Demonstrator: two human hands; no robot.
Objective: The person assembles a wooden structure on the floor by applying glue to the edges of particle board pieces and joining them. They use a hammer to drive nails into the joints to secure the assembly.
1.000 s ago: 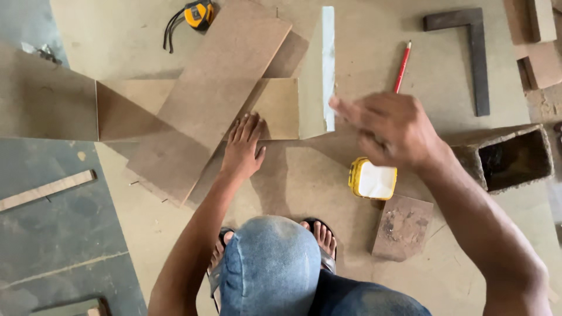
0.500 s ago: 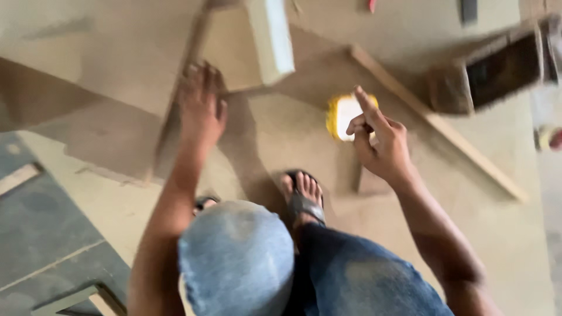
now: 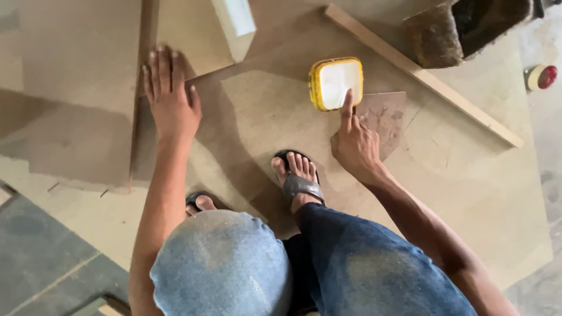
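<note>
My left hand [image 3: 170, 99] lies flat, fingers spread, on the edge of a brown fibreboard panel [image 3: 76, 88] resting on the floor. My right hand [image 3: 355, 143] points its index finger at the lower edge of a square yellow-rimmed box with a white top [image 3: 336, 83], the other fingers curled. A small brown board offcut [image 3: 386, 117] lies just right of that hand. I am crouched, with denim-clad knees and sandalled feet [image 3: 298, 175] between my arms.
A large fibreboard sheet [image 3: 456, 193] covers the floor under me. A long wooden strip [image 3: 421, 73] runs diagonally at the upper right beside a dark open wooden box [image 3: 468, 26]. A white block [image 3: 235, 17] stands at the top. A roll of tape [image 3: 539, 77] lies far right.
The view has tilted down and closer. My right hand has dropped from mid-air to the floor, its finger now at the yellow box. My left hand stays pressed on the panel.
</note>
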